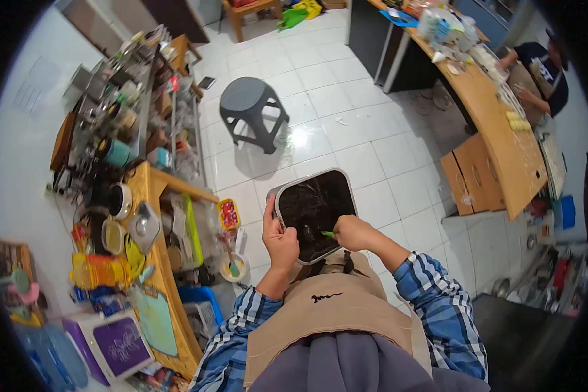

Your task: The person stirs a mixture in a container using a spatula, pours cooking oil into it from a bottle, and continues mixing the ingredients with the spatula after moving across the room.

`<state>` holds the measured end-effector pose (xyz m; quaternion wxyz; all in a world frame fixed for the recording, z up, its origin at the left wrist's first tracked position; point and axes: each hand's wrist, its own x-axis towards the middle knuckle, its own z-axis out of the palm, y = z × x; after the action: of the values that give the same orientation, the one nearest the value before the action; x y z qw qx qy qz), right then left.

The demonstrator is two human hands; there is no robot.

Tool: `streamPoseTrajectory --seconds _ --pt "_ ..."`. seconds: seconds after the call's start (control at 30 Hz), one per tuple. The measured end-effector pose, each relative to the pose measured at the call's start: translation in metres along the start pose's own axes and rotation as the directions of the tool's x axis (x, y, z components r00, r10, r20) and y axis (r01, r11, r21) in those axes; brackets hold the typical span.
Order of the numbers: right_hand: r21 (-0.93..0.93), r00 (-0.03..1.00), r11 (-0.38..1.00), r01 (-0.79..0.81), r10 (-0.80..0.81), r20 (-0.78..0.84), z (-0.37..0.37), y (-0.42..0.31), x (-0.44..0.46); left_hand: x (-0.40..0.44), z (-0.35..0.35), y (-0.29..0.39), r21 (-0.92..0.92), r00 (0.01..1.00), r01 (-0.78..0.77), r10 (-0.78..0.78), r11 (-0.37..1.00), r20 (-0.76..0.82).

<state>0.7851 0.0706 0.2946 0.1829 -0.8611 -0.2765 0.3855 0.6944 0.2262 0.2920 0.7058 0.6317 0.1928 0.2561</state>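
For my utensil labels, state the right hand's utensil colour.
The utensil shows green; best in head view.

Wide-angle view under bright, whitish indoor light, its source outside the frame. The pale tiled floor (372, 140) reflects most strongly in a spot of glare beside the stool (249, 98), beneath which a soft grey shadow spreads. A deeper shadow fills the space under the desk (524, 186). Within the pan (349, 193), the dark contents show faint sheen and little detail. The left hand (281, 242) and right hand (353, 233) are evenly lit and legible. Lens distortion bows the desk and tilts the shelves (151, 98); small objects there appear soft. Black vignetting rounds the corners.
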Motion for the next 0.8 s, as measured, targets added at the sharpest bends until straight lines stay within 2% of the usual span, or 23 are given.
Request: streamPoseTrajectory --seconds 0.07,0.17,0.27,0.37,0.47,0.53,0.57,0.7,0.77,0.8 --pt "0.152 0.998 0.988 -0.027 0.034 -0.049 -0.007 0.008 0.006 0.022 0.009 -0.009 -0.006 0.998 -0.016 0.016 1.0 0.054" --pt "0.21 0.993 0.977 -0.038 0.061 -0.106 -0.047 0.012 0.008 0.064 0.032 -0.01 -0.037 0.995 0.0 0.004 0.999 0.104" --pt "0.096 0.923 0.966 -0.239 0.256 -0.288 -0.079 0.0 0.007 0.103 0.05 -0.019 -0.062 0.987 0.012 -0.002 0.998 0.158" --pt "-0.057 0.896 0.921 -0.385 0.358 -0.263 -0.12 0.007 0.022 0.143 0.088 -0.008 -0.091 0.974 0.088 -0.067 0.992 0.216" --pt "0.028 0.878 0.895 -0.445 0.443 -0.18 -0.134 0.015 0.042 0.169 0.099 -0.021 -0.047 0.941 0.063 -0.044 0.997 0.337" --pt "0.135 0.892 0.901 -0.413 0.43 -0.139 -0.138 0.03 0.057 0.183 0.109 -0.029 -0.038 0.914 -0.039 0.051 0.999 0.403" --pt "0.182 0.907 0.904 -0.386 0.408 -0.103 -0.16 0.042 0.073 0.206 0.126 -0.023 -0.027 0.913 -0.019 0.029 0.999 0.407" --pt "0.432 0.923 0.853 -0.294 0.37 -0.101 -0.148 0.055 0.074 0.208 0.15 -0.029 -0.017 0.869 -0.002 0.01 1.0 0.496" --pt "0.499 0.917 0.825 -0.265 0.376 -0.135 -0.14 0.059 0.076 0.204 0.166 -0.027 -0.019 0.857 0.032 -0.018 0.999 0.516" --pt "0.506 0.917 0.821 -0.262 0.376 -0.134 -0.162 0.052 0.083 0.222 0.176 -0.018 -0.022 0.861 0.037 -0.021 0.999 0.508"
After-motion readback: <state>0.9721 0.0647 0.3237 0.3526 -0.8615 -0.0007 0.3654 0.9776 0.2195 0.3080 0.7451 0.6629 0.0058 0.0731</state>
